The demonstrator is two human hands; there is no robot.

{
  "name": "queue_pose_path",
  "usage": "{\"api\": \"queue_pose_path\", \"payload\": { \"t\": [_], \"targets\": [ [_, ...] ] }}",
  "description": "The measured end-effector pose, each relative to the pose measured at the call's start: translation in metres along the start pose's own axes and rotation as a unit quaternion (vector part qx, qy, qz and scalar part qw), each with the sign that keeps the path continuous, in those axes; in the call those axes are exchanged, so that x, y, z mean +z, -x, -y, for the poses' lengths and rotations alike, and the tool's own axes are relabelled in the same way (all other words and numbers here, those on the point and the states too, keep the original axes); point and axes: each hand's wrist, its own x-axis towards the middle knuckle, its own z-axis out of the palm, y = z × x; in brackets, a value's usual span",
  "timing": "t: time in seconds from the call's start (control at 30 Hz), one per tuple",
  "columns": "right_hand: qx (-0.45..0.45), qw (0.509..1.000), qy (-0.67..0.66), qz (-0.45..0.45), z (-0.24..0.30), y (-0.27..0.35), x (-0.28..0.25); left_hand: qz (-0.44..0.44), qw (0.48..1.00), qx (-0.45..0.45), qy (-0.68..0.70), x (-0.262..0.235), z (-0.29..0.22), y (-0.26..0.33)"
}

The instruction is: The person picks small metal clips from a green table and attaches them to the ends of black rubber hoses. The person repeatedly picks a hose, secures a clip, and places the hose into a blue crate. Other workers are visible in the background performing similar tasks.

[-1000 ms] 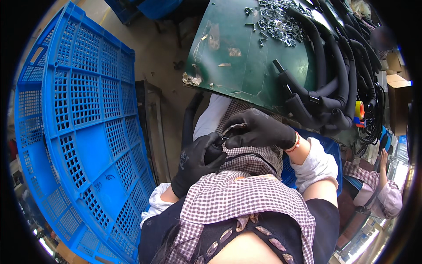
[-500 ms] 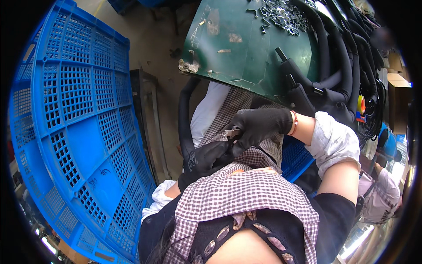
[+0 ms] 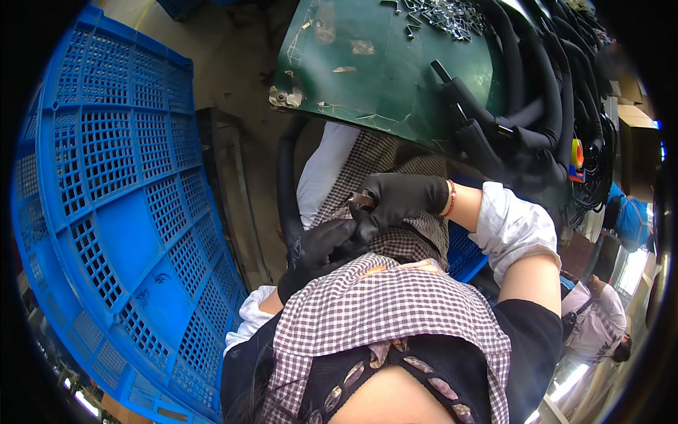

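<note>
Gloved hands (image 3: 401, 201) meet; the right grips a metal piece (image 3: 361, 200).

Green tabletop (image 3: 385, 88) with a loose heap of small metal clips (image 3: 452, 22) and, at right, thick black tubes (image 3: 508, 56).

Small silver metal piece (image 3: 360, 201) — shiny. Long black foam-looking tubes (image 3: 506, 42): matt, smooth. Flat green worktop (image 3: 388, 88) — smooth, glossy, scuffed. Bent silver metal clips (image 3: 459, 22): shiny. Big blue latticed plastic crate (image 3: 127, 237): slight sheen. Brown-white checked cloth garment (image 3: 388, 311): matt.
</note>
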Motion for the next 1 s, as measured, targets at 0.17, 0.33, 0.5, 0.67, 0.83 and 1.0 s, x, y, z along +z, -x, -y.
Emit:
{"api": "queue_pose_path", "payload": {
  "t": [0.17,0.33,0.5,0.67,0.83,1.0],
  "targets": [
    [-0.032,0.996,-0.087,-0.002,-0.016,-0.003,0.002,-0.011,1.000,0.006,0.015,0.001,0.001,0.003],
    [-0.045,0.998,0.039,-0.006,-0.003,-0.004,0.000,-0.017,0.999,-0.045,-0.007,-0.005,-0.002,0.007],
    [-0.019,0.989,0.129,-0.064,0.017,0.010,0.006,-0.044,0.992,-0.115,-0.040,-0.002,-0.013,0.001],
    [0.033,0.970,0.213,-0.110,0.037,0.012,0.020,-0.004,0.959,-0.269,-0.086,-0.002,-0.038,-0.021],
    [-0.033,0.951,0.257,-0.167,0.024,0.010,0.021,0.016,0.955,-0.265,-0.130,-0.004,-0.035,-0.025],
    [-0.050,0.962,0.218,-0.157,0.021,0.008,0.021,0.039,0.956,-0.252,-0.145,-0.008,-0.036,-0.020]
  ]
}}
